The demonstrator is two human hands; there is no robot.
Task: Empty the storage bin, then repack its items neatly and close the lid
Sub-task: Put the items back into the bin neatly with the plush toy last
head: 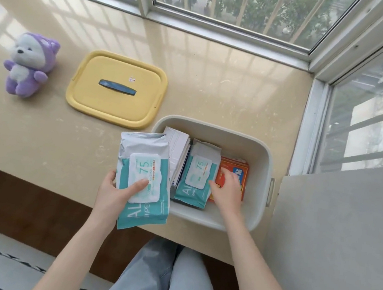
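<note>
A pale grey storage bin [263, 159] stands open on the beige sill at the right. Inside lie a teal and white wipes pack [196, 177], white paper booklets [176, 147] and an orange packet [233, 168]. My left hand [116, 193] grips a second teal wipes pack [143, 170] over the bin's left rim, thumb on its white flap. My right hand [227, 191] reaches into the bin, its fingers lying on the orange packet beside the inner wipes pack. The bin's yellow lid [116, 101] with a blue handle lies flat to the left.
A purple and white plush toy [29, 65] sits on the sill at far left. Window frames [224, 34] border the sill at the back and right. A grey wall panel [334, 236] stands close to the bin's right side. My knees [168, 275] are below the sill edge.
</note>
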